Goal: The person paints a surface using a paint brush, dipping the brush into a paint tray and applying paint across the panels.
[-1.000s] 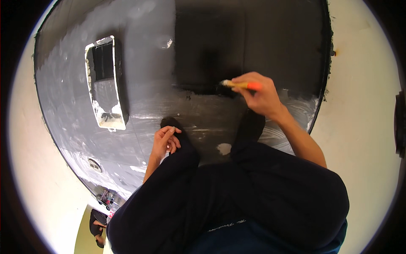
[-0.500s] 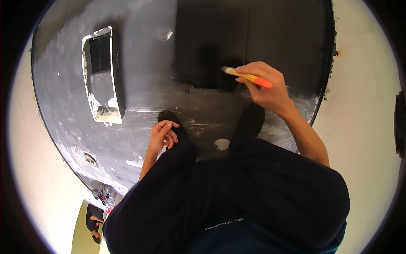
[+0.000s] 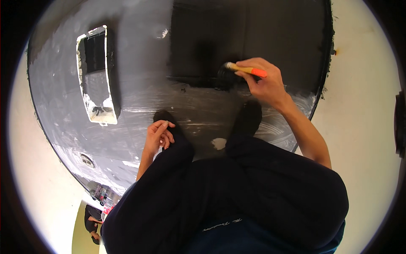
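My right hand (image 3: 267, 84) grips a paintbrush (image 3: 241, 70) with a yellow and orange handle; its dark bristles touch the floor at the lower edge of a freshly blackened patch (image 3: 249, 34). My left hand (image 3: 157, 137) rests loosely curled on my left knee and holds nothing that I can see. I am crouched on the grey coated floor (image 3: 139, 67), with my dark shoes (image 3: 248, 116) just behind the brush.
A white rectangular paint tray (image 3: 96, 78) holding dark coating lies on the floor at the left. Pale walls (image 3: 363, 106) curve around the floor's edges. A round fitting (image 3: 87, 160) sits near the lower left edge. Another person (image 3: 91, 220) appears far below, lower left.
My right hand has carried the brush along the lower border of the black patch, shifting slightly left and up. My left hand stays on the knee.
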The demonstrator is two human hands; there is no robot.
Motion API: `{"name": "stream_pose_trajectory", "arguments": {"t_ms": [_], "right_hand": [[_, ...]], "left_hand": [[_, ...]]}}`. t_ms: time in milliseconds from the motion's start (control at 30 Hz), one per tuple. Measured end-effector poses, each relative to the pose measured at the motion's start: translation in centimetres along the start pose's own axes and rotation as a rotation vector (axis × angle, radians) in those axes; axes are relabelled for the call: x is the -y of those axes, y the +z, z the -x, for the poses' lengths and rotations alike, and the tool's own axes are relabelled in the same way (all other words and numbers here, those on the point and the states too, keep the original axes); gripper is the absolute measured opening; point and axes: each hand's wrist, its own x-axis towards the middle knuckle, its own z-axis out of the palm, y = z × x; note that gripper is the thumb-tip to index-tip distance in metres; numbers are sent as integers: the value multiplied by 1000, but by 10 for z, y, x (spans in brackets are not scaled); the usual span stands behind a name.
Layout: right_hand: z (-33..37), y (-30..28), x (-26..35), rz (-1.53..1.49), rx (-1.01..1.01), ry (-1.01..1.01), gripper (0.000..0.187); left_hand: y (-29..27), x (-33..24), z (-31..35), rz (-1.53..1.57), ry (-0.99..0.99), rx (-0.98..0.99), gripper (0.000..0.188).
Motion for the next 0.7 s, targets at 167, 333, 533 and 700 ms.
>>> {"name": "stream_pose_trajectory", "arguments": {"t_ms": [167,333,533,700], "right_hand": [[5,-6,21,-56,-2,-37,21],[2,-1,-6,26,-44,-2,19],[5,-10,14,-92,40,-24,21],[-7,-13,5,120,-53,-47,19]], "left_hand": [[-2,1,0,5,15,5,35],[1,-4,-1,-14,-9,-2,36],[-2,0,1,-14,24,-1,37],[0,0,2,5,17,5,36]]}}
